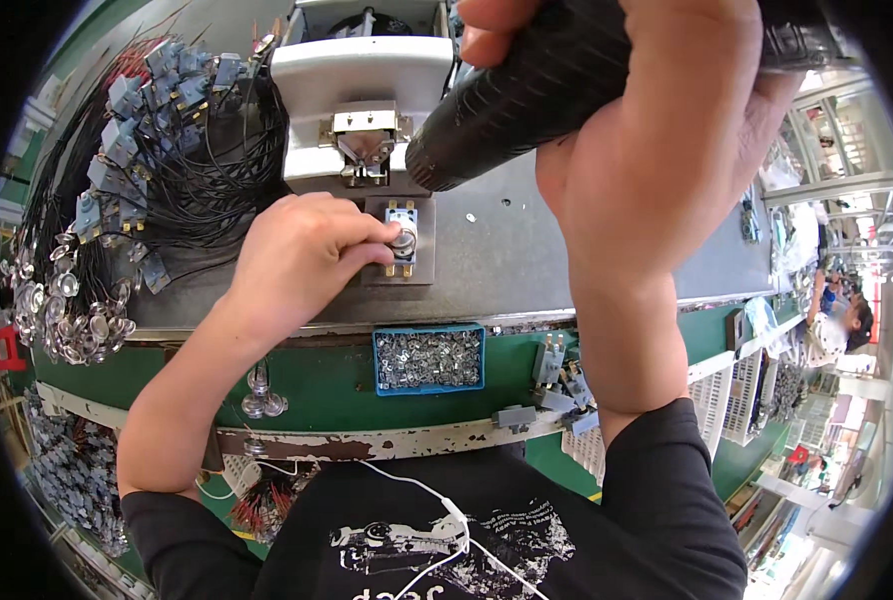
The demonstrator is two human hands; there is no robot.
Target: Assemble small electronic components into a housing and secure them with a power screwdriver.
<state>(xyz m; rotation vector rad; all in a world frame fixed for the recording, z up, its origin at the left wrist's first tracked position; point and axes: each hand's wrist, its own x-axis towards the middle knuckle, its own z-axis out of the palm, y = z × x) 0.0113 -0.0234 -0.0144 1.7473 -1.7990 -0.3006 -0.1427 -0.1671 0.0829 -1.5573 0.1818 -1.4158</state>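
Head view: pinching with left hand [302,245] a round silvery metal piece [406,241] on a blue-grey plastic switch block [402,214], near the front edge of the grey metal tabletop [507,260]; gripping with right hand [647,160] a ridged black cylinder [527,100]; past the right edge, white racks [837,192].

Black shirt [422,512], elbow-length sleeves [667,490], white vehicle print [392,547], forked white cable [457,508].

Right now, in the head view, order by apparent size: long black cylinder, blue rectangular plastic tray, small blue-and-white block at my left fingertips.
1. Black cylinder, though nearness to the camera may enlarge it.
2. Blue tray.
3. Blue-and-white block, partly covered.
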